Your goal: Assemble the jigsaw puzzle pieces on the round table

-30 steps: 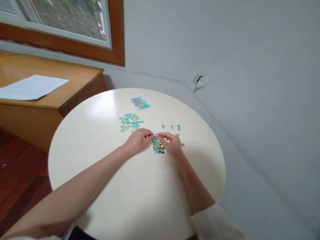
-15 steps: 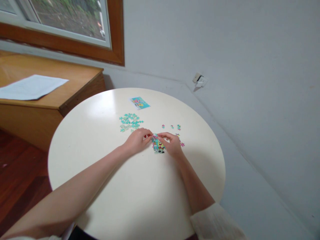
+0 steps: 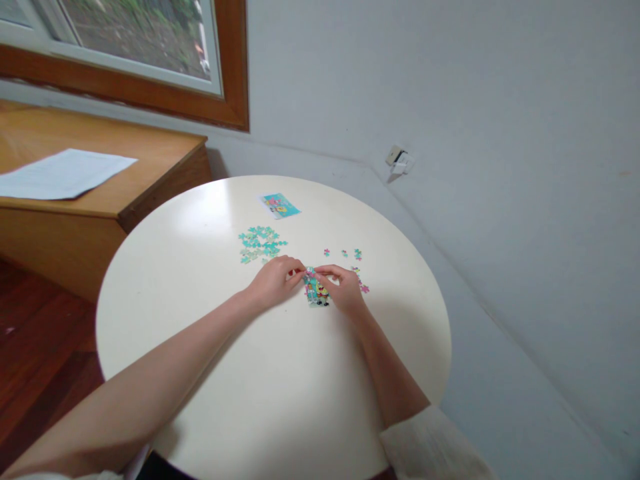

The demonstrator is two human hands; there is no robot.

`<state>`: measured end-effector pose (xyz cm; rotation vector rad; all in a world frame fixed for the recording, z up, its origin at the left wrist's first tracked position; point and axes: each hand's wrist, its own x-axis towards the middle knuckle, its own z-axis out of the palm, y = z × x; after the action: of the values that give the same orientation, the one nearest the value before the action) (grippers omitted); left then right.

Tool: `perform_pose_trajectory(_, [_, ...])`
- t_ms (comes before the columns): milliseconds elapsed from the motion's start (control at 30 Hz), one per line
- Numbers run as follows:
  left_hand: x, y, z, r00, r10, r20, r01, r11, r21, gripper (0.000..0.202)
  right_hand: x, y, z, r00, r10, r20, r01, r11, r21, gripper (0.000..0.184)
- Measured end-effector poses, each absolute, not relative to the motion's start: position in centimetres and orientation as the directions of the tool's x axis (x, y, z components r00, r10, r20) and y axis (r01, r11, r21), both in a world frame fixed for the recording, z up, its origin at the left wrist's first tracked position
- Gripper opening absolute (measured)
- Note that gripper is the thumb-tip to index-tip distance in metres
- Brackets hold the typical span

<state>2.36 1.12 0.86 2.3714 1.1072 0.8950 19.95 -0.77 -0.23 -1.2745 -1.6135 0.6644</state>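
Observation:
A small joined patch of jigsaw puzzle (image 3: 313, 295), with a yellow cartoon figure on it, lies flat on the round white table (image 3: 240, 387). At its top edge my left hand (image 3: 274, 283) pinches a jigsaw piece (image 3: 310, 271) between thumb and forefinger. From the other side my right hand (image 3: 345, 290) has its fingertips closed at the same spot, its fingers covering part of the patch's right side. Which edges of the piece meet the patch is too small to tell.
Loose teal pieces (image 3: 261, 243) are heaped beyond my left hand. A few single pieces (image 3: 345, 253) and pink ones (image 3: 365, 289) lie around my right hand. Farther back is a picture card (image 3: 281, 206). A wooden cabinet (image 3: 165, 150) with paper (image 3: 70, 173) stands left.

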Motion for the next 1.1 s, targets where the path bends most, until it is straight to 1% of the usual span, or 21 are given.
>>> perform_pose_trajectory(267, [2.35,1.09,0.92,0.484,0.782,0.392,0.548,-0.620,0.561,0.019,20.02,-0.84,-0.28,-0.015,0.938,0.347,0.471,0.313,-0.825,0.015])
perform_pose_trajectory(600, [2.29,1.12,0.99,0.498,0.779,0.382,0.542,-0.623,0.564,0.020,20.06,-0.82,-0.33,-0.031,0.934,0.356,0.483,0.326,-0.813,0.016])
perform_pose_trajectory(867, [2.40,1.13,0.89,0.495,0.783,0.377,0.555,-0.618,0.556,0.019,20.07,-0.78,-0.51,-0.037,0.931,0.363,0.506,0.331,-0.797,0.015])
perform_pose_trajectory(1100, [2.40,1.06,0.94,0.491,0.786,0.377,0.550,-0.615,0.565,0.020,20.21,-0.70,-0.69,-0.067,0.917,0.392,0.533,0.365,-0.763,0.011])
